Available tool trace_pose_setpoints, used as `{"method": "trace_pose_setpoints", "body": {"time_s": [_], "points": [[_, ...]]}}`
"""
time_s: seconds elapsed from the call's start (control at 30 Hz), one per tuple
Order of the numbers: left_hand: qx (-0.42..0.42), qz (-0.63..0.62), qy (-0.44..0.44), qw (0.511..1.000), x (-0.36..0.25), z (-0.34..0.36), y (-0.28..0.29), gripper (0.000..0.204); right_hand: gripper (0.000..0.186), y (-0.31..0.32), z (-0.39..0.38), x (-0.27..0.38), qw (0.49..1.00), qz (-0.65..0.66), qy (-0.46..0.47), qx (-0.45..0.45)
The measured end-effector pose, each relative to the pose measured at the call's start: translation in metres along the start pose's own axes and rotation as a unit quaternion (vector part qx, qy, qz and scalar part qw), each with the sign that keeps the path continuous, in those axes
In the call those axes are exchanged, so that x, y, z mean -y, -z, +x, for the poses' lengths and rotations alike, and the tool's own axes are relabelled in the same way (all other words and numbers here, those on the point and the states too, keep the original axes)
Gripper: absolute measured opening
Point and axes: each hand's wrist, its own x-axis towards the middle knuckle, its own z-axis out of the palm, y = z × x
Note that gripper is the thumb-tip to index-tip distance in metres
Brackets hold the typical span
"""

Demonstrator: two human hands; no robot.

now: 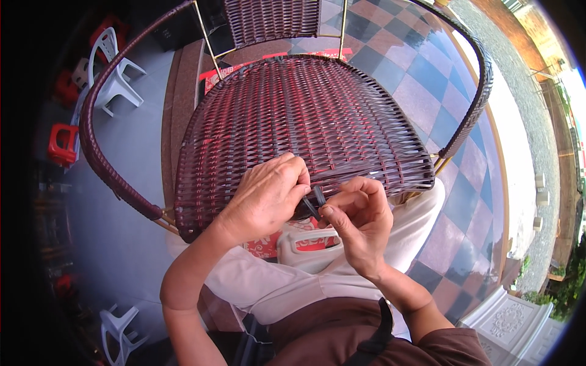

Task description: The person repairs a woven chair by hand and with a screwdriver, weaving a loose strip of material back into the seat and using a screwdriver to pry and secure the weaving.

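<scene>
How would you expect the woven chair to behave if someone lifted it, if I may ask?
The woven chair is probably light for its size, given its thin gold-coloured rods and openwork seat. Its armrests look fairly stiff, holding smooth arcs.

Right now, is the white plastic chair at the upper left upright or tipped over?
Upright: the white plastic chair has its backrest above the seat and its legs down on the grey floor.
</scene>
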Motion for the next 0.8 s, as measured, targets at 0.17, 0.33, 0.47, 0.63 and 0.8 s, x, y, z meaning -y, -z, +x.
{"method": "trace_pose_setpoints", "body": {"time_s": [0.17,0.33,0.47,0.63,0.8], "points": [[0.019,-0.055,-0.041,0.997,0.016,0.007,0.002,0.012,0.039,-0.001,0.006,0.007,0.992,0.056,-0.116,-0.001],[0.122,-0.104,0.079,0.984,0.007,0.014,0.012,0.014,0.044,-0.008,0.015,0.008,0.989,-0.005,-0.149,-0.002],[0.118,-0.116,0.072,0.984,0.010,0.013,0.011,0.014,0.043,-0.010,0.016,0.009,0.988,-0.006,-0.156,-0.004],[0.113,-0.116,0.072,0.984,0.010,0.011,0.011,0.013,0.042,-0.007,0.017,0.005,0.991,-0.029,-0.131,-0.016],[0.109,-0.119,0.074,0.984,0.011,0.009,0.011,0.011,0.040,-0.012,0.016,0.003,0.991,-0.029,-0.128,-0.026]]}}
